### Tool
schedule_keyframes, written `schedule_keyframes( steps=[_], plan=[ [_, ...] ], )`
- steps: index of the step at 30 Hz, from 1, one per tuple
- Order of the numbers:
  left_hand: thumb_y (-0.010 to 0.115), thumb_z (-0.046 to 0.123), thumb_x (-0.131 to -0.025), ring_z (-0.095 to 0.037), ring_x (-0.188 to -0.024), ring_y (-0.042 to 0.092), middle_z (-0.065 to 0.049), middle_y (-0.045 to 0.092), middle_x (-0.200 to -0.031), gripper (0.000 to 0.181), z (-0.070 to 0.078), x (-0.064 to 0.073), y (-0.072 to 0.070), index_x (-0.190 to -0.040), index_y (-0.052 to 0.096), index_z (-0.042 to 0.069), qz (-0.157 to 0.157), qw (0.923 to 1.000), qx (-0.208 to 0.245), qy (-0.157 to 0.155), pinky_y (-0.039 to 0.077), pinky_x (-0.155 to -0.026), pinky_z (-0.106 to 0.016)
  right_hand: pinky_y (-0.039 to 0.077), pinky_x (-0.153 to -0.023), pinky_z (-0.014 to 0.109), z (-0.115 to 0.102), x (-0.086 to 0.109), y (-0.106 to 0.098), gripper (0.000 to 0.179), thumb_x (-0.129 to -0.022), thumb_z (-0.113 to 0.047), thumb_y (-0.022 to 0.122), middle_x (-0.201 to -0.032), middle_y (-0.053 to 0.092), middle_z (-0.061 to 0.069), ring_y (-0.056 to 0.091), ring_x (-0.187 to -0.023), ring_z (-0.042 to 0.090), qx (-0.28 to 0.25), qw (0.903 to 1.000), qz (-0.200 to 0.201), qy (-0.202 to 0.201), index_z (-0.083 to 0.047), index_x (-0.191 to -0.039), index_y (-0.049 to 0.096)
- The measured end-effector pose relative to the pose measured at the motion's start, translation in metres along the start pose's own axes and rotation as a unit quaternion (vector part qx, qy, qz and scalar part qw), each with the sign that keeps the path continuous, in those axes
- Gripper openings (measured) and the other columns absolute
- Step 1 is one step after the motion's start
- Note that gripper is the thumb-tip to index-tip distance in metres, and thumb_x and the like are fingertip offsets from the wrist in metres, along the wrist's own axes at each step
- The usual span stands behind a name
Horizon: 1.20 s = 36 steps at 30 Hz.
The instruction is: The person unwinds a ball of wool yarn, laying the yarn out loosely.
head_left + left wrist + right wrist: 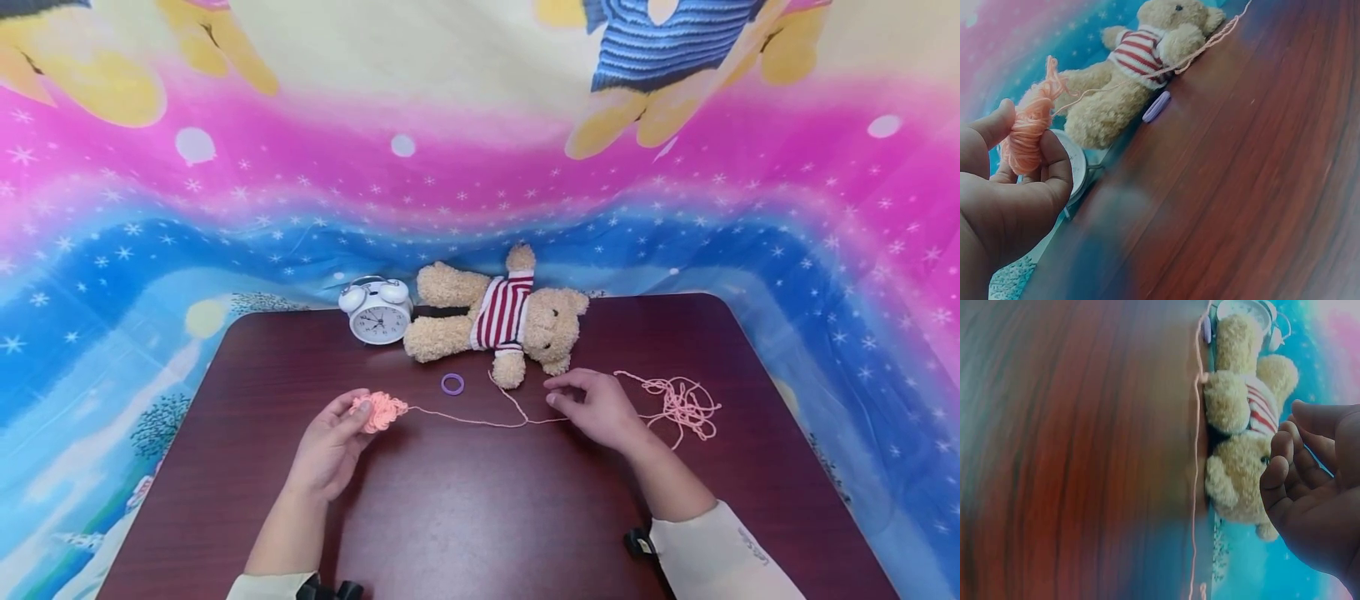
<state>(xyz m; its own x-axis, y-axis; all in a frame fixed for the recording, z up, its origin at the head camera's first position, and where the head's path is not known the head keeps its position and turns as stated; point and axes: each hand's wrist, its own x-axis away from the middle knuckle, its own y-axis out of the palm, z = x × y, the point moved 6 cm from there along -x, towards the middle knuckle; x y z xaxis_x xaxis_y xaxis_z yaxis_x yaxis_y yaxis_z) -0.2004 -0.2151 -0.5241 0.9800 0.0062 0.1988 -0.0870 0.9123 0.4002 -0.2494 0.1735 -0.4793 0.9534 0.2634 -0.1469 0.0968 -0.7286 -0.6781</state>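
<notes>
A wound bundle of peach yarn [384,412] is pinched between the thumb and fingers of my left hand [326,450], above the table's left part. From it a single yarn strand [472,422] runs right, with a side loop reaching the teddy bear's lower paw. My right hand [600,410] hovers over this strand, fingers loosely bent. In the right wrist view, nothing shows between those fingers, and the strand passes apart from them. Beyond that hand lies a loose tangle of yarn [686,408]. The left wrist view shows the bundle [1030,131] wrapped in many turns.
A teddy bear [501,321] in a striped shirt lies at the back of the dark wooden table [465,517]. Beside its feet stands a white alarm clock [377,321]. A purple ring [452,384] lies in front. Printed cloth [480,200] hangs behind the table.
</notes>
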Motion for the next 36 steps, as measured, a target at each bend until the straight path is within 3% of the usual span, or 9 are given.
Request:
schedule_keyframes(
  steps=[4, 11, 18, 23, 30, 36],
  plan=[
    [0.060, 0.008, -0.105, -0.009, -0.090, 0.069, 0.003, 0.071, -0.103, 0.028, -0.006, -0.002, 0.011, -0.131, 0.052, 0.002, -0.005, 0.9999, -0.001, -0.011, 0.058, -0.088, -0.029, 0.056, -0.084, 0.040, -0.008, -0.002, 0.008, 0.019, -0.091, -0.016, 0.080, -0.108, 0.075, 0.001, 0.068, -0.090, 0.013, -0.009, 0.9999, -0.005, -0.004, -0.015, -0.110, 0.080],
    [0.060, 0.007, -0.105, -0.009, -0.088, 0.068, 0.002, 0.071, -0.101, 0.023, -0.017, -0.005, 0.029, -0.126, 0.053, 0.006, -0.014, 0.9996, 0.000, -0.022, 0.057, -0.085, -0.029, 0.053, -0.076, 0.031, -0.018, -0.006, 0.021, 0.019, -0.091, -0.018, 0.080, -0.102, 0.074, -0.004, 0.063, -0.082, 0.010, -0.016, 0.9997, -0.019, -0.006, -0.017, -0.110, 0.080],
    [0.060, 0.004, -0.104, -0.011, -0.088, 0.069, 0.000, 0.071, -0.101, 0.030, -0.025, -0.010, 0.049, -0.131, 0.049, -0.002, -0.024, 0.9992, 0.011, -0.031, 0.057, -0.085, -0.030, 0.054, -0.071, 0.027, -0.035, -0.009, 0.037, 0.020, -0.091, -0.013, 0.080, -0.093, 0.072, -0.007, 0.064, -0.080, 0.008, -0.048, 0.9976, -0.036, -0.037, -0.010, -0.110, 0.080],
    [0.061, 0.003, -0.103, -0.011, -0.084, 0.067, 0.000, 0.070, -0.098, 0.030, -0.029, -0.011, 0.063, -0.130, 0.050, -0.002, -0.033, 0.9984, 0.022, -0.041, 0.057, -0.083, -0.030, 0.055, -0.072, 0.027, -0.047, -0.012, 0.051, 0.020, -0.091, -0.013, 0.080, -0.097, 0.072, -0.006, 0.064, -0.081, 0.007, -0.054, 0.9960, -0.052, -0.049, -0.011, -0.111, 0.079],
    [0.061, 0.002, -0.102, -0.011, -0.084, 0.068, -0.001, 0.071, -0.099, 0.033, -0.033, -0.011, 0.078, -0.132, 0.048, -0.005, -0.049, 0.9972, 0.030, -0.048, 0.057, -0.082, -0.029, 0.054, -0.069, 0.024, -0.059, -0.018, 0.073, 0.021, -0.089, -0.011, 0.081, -0.093, 0.069, -0.005, 0.061, -0.076, 0.005, -0.043, 0.9943, -0.066, -0.072, -0.010, -0.109, 0.079],
    [0.060, 0.003, -0.103, -0.013, -0.088, 0.069, -0.003, 0.072, -0.103, 0.026, -0.038, -0.010, 0.084, -0.128, 0.051, 0.000, -0.065, 0.9956, 0.041, -0.055, 0.057, -0.084, -0.030, 0.052, -0.066, 0.022, -0.065, -0.023, 0.086, 0.024, -0.085, -0.007, 0.081, -0.092, 0.068, -0.005, 0.059, -0.073, 0.006, -0.023, 0.9928, -0.060, -0.101, -0.011, -0.108, 0.079]
  ],
)
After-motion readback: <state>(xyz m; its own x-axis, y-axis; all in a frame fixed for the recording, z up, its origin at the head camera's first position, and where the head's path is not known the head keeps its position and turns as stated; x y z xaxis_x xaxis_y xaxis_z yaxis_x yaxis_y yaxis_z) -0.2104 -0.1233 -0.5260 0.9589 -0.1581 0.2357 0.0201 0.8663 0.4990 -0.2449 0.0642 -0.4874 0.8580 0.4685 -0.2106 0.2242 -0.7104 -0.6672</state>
